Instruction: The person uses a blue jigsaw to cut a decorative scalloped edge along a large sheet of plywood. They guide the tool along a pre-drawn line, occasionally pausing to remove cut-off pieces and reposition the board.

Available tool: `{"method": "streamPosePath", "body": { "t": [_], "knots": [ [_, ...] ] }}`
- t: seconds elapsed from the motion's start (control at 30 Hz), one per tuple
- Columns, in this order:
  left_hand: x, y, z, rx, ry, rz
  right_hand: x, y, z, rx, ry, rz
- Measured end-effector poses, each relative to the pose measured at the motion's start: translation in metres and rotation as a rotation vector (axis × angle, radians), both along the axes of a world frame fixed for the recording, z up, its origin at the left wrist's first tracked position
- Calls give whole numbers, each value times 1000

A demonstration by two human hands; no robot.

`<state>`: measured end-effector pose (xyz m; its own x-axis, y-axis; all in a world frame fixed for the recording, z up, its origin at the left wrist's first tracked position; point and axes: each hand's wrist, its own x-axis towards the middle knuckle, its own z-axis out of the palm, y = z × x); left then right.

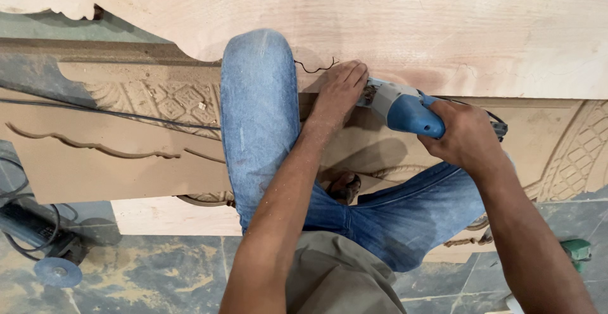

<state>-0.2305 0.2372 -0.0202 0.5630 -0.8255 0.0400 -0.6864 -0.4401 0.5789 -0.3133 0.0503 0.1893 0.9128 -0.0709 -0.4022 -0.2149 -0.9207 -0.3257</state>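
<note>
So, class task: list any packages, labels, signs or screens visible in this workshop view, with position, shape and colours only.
None: no package, label, sign or screen shows.
Right hand grips a blue and grey power tool at the pale wooden board.
Left hand lies flat on that board.
An angle grinder lies on the floor at left.

The right hand [465, 138] grips a blue power tool [402, 108]; the left hand [339, 92] presses the plywood sheet [411, 22].
</note>
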Motion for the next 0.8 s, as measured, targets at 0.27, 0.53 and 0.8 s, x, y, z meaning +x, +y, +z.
{"method": "streamPosePath", "body": {
  "t": [0.27, 0.53, 0.8],
  "knots": [
    [82, -9, 18, 695, 158, 56, 5, 0, 5, -19, 142, -62],
    [88, -6, 7, 705, 183, 171, -1, -4, 5, 92, 19, 18],
    [86, -1, 0, 625, 156, 212, -2, -13, 3, 48, 146, -56]
  ]
}}
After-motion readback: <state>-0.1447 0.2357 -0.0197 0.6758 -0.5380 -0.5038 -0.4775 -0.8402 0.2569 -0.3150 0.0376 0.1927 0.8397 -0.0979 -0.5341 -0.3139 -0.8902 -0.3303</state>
